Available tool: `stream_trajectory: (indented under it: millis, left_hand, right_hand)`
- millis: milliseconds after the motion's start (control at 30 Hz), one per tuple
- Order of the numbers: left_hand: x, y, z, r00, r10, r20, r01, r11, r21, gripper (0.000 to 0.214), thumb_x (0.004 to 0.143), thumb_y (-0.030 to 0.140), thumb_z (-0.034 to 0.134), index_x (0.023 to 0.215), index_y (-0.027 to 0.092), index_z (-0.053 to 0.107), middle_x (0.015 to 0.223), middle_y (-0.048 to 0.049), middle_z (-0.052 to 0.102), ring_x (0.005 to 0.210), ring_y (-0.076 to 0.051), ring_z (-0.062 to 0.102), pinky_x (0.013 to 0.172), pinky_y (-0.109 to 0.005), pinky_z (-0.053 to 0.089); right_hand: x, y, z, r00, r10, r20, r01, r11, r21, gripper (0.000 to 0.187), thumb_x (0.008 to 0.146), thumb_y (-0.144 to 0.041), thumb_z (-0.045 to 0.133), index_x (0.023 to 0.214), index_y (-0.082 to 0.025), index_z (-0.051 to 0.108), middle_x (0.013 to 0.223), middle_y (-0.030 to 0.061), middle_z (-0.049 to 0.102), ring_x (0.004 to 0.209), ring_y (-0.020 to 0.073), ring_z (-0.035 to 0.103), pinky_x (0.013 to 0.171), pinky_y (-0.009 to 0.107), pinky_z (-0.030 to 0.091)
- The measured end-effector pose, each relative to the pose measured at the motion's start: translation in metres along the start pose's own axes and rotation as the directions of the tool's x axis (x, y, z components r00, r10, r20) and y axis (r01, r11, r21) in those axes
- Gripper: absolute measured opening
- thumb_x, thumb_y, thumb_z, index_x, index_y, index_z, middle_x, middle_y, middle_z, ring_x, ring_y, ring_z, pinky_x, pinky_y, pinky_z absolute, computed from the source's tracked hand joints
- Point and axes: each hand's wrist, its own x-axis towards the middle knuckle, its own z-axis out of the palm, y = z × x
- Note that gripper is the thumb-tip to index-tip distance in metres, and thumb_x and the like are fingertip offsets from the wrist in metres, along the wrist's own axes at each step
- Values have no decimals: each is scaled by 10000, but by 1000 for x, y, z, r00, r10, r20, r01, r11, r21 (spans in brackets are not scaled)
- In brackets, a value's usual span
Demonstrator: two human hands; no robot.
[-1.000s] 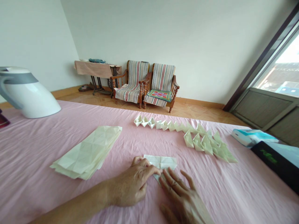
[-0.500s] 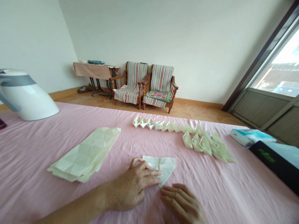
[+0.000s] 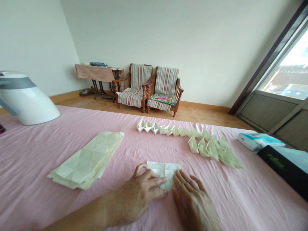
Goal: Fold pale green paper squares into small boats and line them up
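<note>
A small folded piece of pale paper [image 3: 163, 166] lies flat on the pink tablecloth in front of me. From the left, my left hand [image 3: 137, 195] rests palm down over its left side, fingers stretched across it and pressing it to the cloth. My right hand [image 3: 192, 195] lies palm down at the paper's right edge, its extended fingertips touching that side. The hands cover the lower part of the paper.
A stack of creased paper sheets [image 3: 89, 158] lies to the left. Folded paper pieces [image 3: 208, 148] stand in rows beyond my hands. At far left is a white and grey jug [image 3: 36, 104]; a tissue pack [image 3: 257, 141] and a black box [image 3: 279, 166] sit at right.
My right hand has moved up and forward from below the paper onto its right edge. The left hand stays nearly in place on the paper.
</note>
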Motion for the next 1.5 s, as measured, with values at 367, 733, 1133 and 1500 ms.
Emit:
stream_trajectory:
  millis: [367, 733, 1133, 1500]
  left_hand:
    - [-3, 7, 5, 999, -9, -47, 11, 999, 41, 373, 983, 128, 433, 1319, 274, 498, 1387, -38, 528, 1207, -224, 488, 1074, -436, 201]
    - [-6, 7, 13, 997, -10, -74, 17, 996, 93, 301, 936, 134, 529, 1219, 230, 568, 1318, -49, 533, 1241, -220, 460, 1121, -384, 287]
    - [-19, 5, 20, 993, -115, 13, 112, 985, 132, 751, 813, -65, 400, 1434, 351, 325, 1533, -73, 317, 1414, -267, 279, 1118, -610, 167]
    - [-15, 2, 20, 954, -287, 89, 275, 953, 131, 734, 829, 82, 393, 1516, 193, 162, 1580, -72, 167, 1458, -217, 123, 1164, -532, 0]
  right_hand:
    - [15, 1, -4, 994, 101, 48, -94, 987, -134, 421, 856, -131, 376, 1201, -11, 586, 1258, 226, 593, 1154, 324, 583, 896, 484, 491]
    - [27, -8, -20, 973, -155, 169, 119, 971, 206, 418, 881, -79, 399, 1264, -99, 565, 1300, 113, 592, 1214, 250, 546, 951, 424, 498]
    - [15, -5, 1, 983, -58, 177, 51, 998, 44, 504, 979, -342, 396, 1375, -36, 451, 1413, 195, 424, 1305, 312, 418, 983, 478, 477]
    - [13, -7, 6, 969, 116, 221, -107, 993, -51, 597, 951, -464, 389, 1347, -30, 492, 1400, 212, 427, 1269, 318, 475, 985, 497, 456]
